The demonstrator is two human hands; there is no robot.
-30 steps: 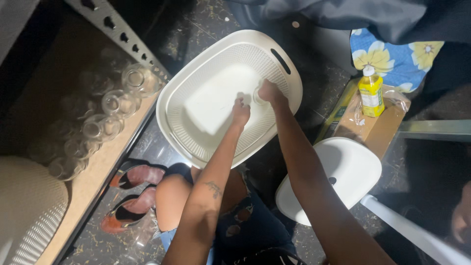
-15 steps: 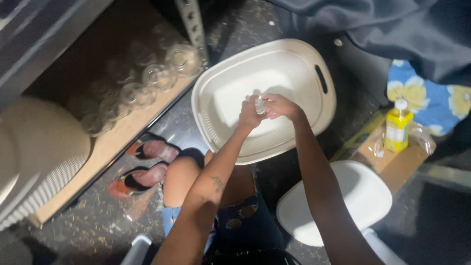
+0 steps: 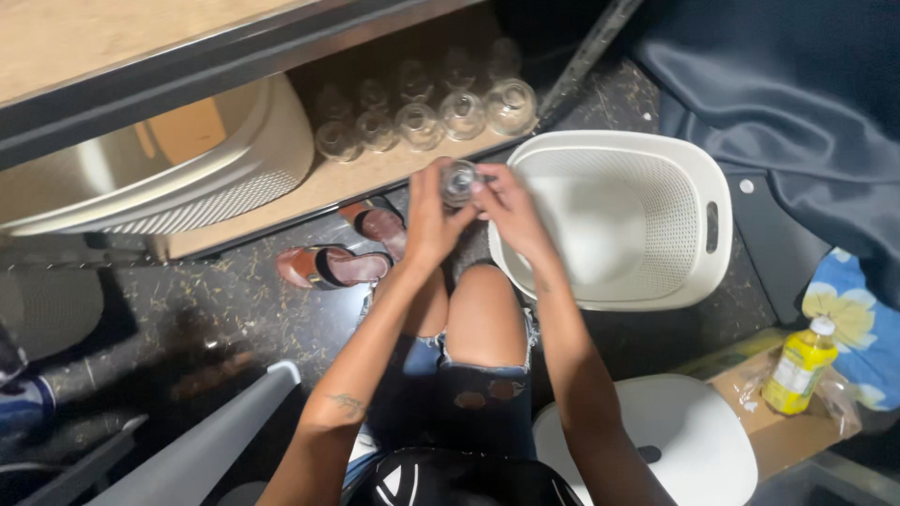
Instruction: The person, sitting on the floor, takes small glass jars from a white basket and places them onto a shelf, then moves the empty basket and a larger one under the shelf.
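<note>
My fingers (image 3: pixel 480 187) close around a small clear glass (image 3: pixel 459 180), the left hand (image 3: pixel 427 220) cupping it from one side and the right hand (image 3: pixel 506 214) pinching it from the other, so both hands are clenched on the same piece. The glass sits in the air above my knees, just in front of the shelf's front edge and just left of the white basket's (image 3: pixel 698 178) rim. To handle it well, I judge I should keep the grip on the thick wall of the glass rather than the lip, and keep one palm under it, since a wet or smooth glass can slip and the floor (image 3: pixel 234 309) below is hard.

Behind my hands, a row of glasses (image 3: pixel 422 120) stands along the near edge of the low shelf (image 3: pixel 309 192), mouths up as far as I can tell, close together. A pale tub (image 3: pixel 253 159) lies at the shelf's left end. My sandals (image 3: pixel 337 262) rest on the floor below the shelf edge. By my right knee stands a white stool (image 3: pixel 675 431), and beyond it a yellow bottle (image 3: pixel 797 365) on a cardboard box (image 3: pixel 797 431).
</note>
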